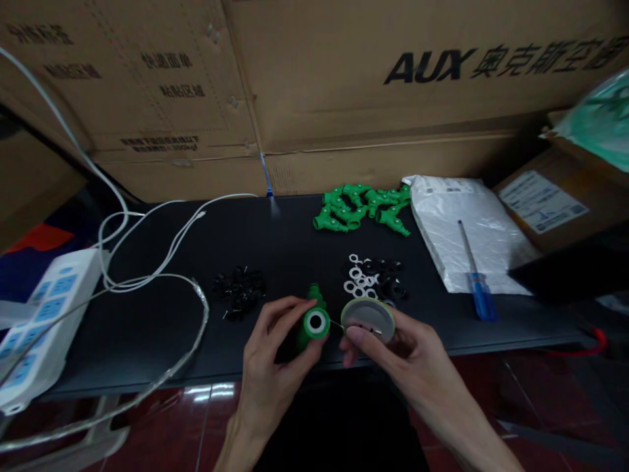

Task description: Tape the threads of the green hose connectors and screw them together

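Observation:
My left hand (280, 357) is closed around a green plastic fitting (314, 294), its open end turned up toward me. Inside that end sit a white ring (320, 316) and a dark centre. Close beside it on the right, my right hand (393, 347) grips a shallow round grey dish (368, 313) with a pale yellowish rim. A few small dark and shiny bits lie in the dish, under my thumb. A thin pale wire-like piece (337, 324) spans from the dish side toward the fitting; whether my fingers pinch it I cannot tell.
White and black rings (361, 282) lie beyond the dish, small black parts (240, 290) to the left. Several green fittings (344, 208) are heaped at the back. A blue screwdriver (481, 295) rests on a white bag (457, 229). A power strip (49, 314) and cables (171, 252) occupy the left.

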Available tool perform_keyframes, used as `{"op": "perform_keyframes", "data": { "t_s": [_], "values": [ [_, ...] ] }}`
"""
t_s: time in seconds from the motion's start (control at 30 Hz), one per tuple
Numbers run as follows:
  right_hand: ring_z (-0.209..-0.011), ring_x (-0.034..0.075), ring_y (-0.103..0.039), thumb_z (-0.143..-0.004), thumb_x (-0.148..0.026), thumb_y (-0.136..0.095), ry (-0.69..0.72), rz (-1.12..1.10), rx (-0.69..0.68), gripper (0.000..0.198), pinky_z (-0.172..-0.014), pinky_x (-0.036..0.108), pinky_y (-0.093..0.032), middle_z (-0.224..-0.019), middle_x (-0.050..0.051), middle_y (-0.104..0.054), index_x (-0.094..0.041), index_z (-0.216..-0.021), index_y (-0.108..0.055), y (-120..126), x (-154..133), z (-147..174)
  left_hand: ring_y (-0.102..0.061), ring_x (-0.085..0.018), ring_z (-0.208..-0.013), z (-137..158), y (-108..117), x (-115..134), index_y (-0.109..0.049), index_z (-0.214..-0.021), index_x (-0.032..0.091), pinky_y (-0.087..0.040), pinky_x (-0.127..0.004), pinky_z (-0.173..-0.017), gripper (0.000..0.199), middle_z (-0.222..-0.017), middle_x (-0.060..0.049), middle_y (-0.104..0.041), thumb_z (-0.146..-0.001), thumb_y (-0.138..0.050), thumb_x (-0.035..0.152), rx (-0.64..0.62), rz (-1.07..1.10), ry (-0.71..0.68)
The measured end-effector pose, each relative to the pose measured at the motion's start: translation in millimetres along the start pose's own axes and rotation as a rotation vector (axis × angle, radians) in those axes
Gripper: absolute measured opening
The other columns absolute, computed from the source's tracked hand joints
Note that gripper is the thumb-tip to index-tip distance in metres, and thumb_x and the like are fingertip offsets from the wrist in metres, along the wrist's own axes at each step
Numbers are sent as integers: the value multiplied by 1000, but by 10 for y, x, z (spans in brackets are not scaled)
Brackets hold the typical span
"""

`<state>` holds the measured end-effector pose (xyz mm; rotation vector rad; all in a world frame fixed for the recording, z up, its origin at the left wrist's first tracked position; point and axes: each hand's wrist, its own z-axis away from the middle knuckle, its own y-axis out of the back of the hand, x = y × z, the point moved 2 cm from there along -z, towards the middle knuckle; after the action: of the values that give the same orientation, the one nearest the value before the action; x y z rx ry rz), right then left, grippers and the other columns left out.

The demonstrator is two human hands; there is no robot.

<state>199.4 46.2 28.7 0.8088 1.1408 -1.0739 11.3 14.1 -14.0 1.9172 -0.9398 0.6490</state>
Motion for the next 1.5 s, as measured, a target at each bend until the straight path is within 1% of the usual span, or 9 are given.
{"op": "perform_keyframes", "data": {
  "t_s": [0.13,0.27,0.43,0.67,0.9,1.07,1.27,1.37,1.5],
  "values": [
    [-68,12,-68,-92,-39,-69,21,168,-7,22,-66,22,-53,-69,-2,-71,-20,-81,-70,15,-85,25,-66,-16,-114,-7,37,43,-67,-124,25,-56,-29,-101,41,-123,-2,-65,-87,-75,9,-4,-29,-43],
    [-69,13,-66,-94,-35,-66,67,285,6,18,-66,24,-50,-71,-2,-70,-22,-84,-70,12,-97,55,-68,-17,-117,-12,53,79,-65,-125,23,-58,-31,-103,42,-128,-4,-68,-87,-73,7,-35,-27,-73],
    [-67,13,-60,-96,-35,-64,97,421,33,19,-63,25,-45,-71,-3,-66,-21,-82,-68,2,-51,91,-70,-18,-113,-11,47,116,-65,-122,19,-60,-32,-101,39,-123,-5,-71,-87,-74,7,-24,-17,-100],
    [-64,10,-55,-96,-28,-64,196,541,68,12,-62,24,-43,-73,-5,-63,-21,-87,-68,-20,-41,92,-70,-16,-112,6,53,125,-67,-122,18,-57,-28,-103,38,-121,-5,-71,-86,-74,6,0,-39,-120],
    [-62,10,-55,-96,-21,-62,250,599,66,8,-61,24,-42,-73,-6,-63,-20,-91,-68,-51,-75,105,-69,-14,-111,3,44,147,-67,-120,17,-56,-26,-104,36,-120,-4,-70,-86,-73,5,3,-42,-143],
    [-64,11,-59,-96,-20,-61,233,643,36,7,-61,24,-43,-75,-5,-66,-20,-92,-67,-41,-72,89,-69,-14,-110,6,58,148,-67,-120,17,-56,-26,-104,36,-120,-4,-70,-87,-73,5,-12,-51,-159],
    [-83,16,-69,-97,-28,-62,179,674,-26,10,-77,28,-51,-95,1,-75,-23,-101,-70,30,-33,24,-69,-15,-109,16,70,110,-67,-121,17,-58,-28,-102,37,-120,-5,-70,-87,-74,5,-36,-49,-159],
    [-84,18,-70,-97,-31,-62,175,714,-45,12,-76,29,-52,-97,2,-74,-24,-103,-69,34,-25,34,-70,-16,-108,27,72,109,-66,-122,19,-59,-30,-100,39,-119,-5,-70,-86,-74,4,-44,-55,-157],
    [-83,17,-70,-98,-25,-60,245,773,-31,6,-72,28,-52,-94,1,-73,-25,-99,-66,-18,-42,85,-70,-17,-108,38,70,125,-66,-122,19,-60,-32,-99,39,-120,-6,-70,-87,-73,5,-52,-83,-171]
  ]
}}
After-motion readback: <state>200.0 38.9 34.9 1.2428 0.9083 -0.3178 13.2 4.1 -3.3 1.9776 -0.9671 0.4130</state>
